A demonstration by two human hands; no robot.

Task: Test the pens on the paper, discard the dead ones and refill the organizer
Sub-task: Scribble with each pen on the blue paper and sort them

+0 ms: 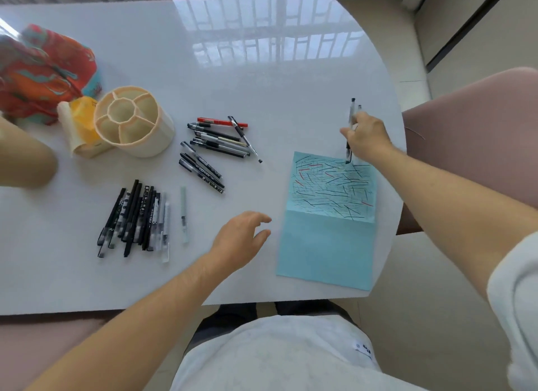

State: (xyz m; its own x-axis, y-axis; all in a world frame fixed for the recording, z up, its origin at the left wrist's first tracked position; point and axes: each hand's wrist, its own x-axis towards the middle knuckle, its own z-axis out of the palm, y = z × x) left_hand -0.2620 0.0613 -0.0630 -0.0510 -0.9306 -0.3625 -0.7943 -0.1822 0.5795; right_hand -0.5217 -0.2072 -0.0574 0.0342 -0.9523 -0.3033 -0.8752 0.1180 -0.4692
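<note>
The right hand grips two pens upright, tips on the far edge of the scribbled blue paper near the bench's right edge. The left hand hovers relaxed, holding nothing. The cream organizer stands toward the left, two piles of pens beside it.

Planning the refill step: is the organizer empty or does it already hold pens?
Empty. All compartments of the organizer show bare walls; the pens lie on the table.

Scribbled blue paper lies flat — loose pens beside the empty beige organizer.
</note>
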